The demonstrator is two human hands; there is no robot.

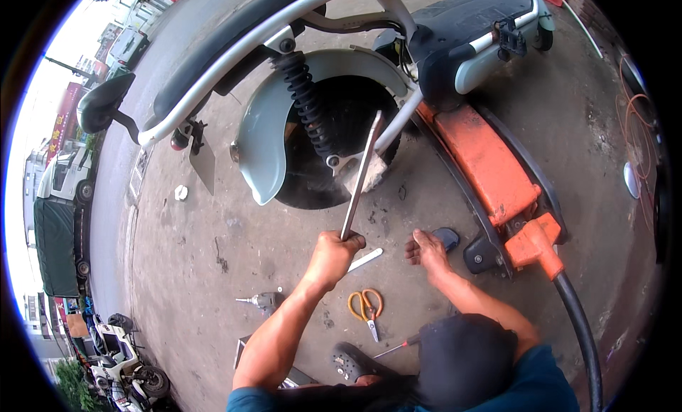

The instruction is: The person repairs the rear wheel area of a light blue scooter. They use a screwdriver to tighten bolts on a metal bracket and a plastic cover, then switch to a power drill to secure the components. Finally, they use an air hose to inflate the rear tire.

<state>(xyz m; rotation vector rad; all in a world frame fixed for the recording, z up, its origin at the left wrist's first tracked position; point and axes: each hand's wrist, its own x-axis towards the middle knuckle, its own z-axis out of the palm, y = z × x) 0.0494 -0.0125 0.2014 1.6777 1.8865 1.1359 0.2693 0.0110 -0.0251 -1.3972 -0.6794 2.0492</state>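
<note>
Our left hand [335,257] clasps a long silver metal bar [361,176] by its near end, likely for reach; beside it, our right hand [429,253] hangs loosely spread.

Truck [58,245]: left edge, white in front, green behind
Van [128,46]: upper left, pale
Motorbike [117,366]: lower left, white and black
Bush [71,385]: lower left, beside motorbike
Cord [634,96]: far right, orange, looped
Scrap [181,192]: left of centre, white
</note>
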